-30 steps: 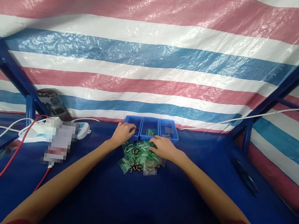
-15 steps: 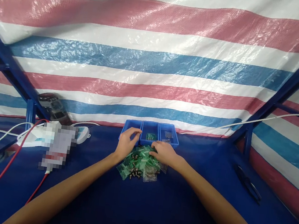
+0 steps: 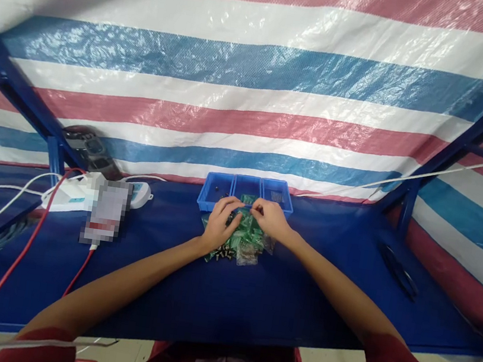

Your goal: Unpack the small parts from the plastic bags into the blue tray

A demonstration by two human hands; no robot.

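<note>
My left hand [image 3: 221, 224] is over the left side of a pile of green plastic bits and small bags [image 3: 240, 238], its thumb apart from its curved fingers. Across from it, the thumb and index finger of my right hand [image 3: 272, 219] are pinched together at the pile's far edge. Whatever is in that pinch is too small to make out. Small dark metal cylinders [image 3: 225, 253] lie at the near left of the pile, beside a clear bag [image 3: 247, 257]. Behind stand a left blue bin [image 3: 207, 205] with tiny dark pieces, a middle bin [image 3: 248, 179] with green pieces, and a right bin [image 3: 285, 190] with greyish pieces.
A white power strip [image 3: 63, 199], a blurred-out phone-like object [image 3: 106, 213] and a red cable [image 3: 29, 250] are on the left. A dark long tool [image 3: 397, 271] lies right. Striped sheeting [image 3: 258, 126] and blue frame bars [image 3: 440, 155] rise behind the blue table [image 3: 295, 308].
My left hand has moved from the left bin to the pile, closer to my right hand. My right hand's fingers have drawn into a pinch. The view has tilted down.
</note>
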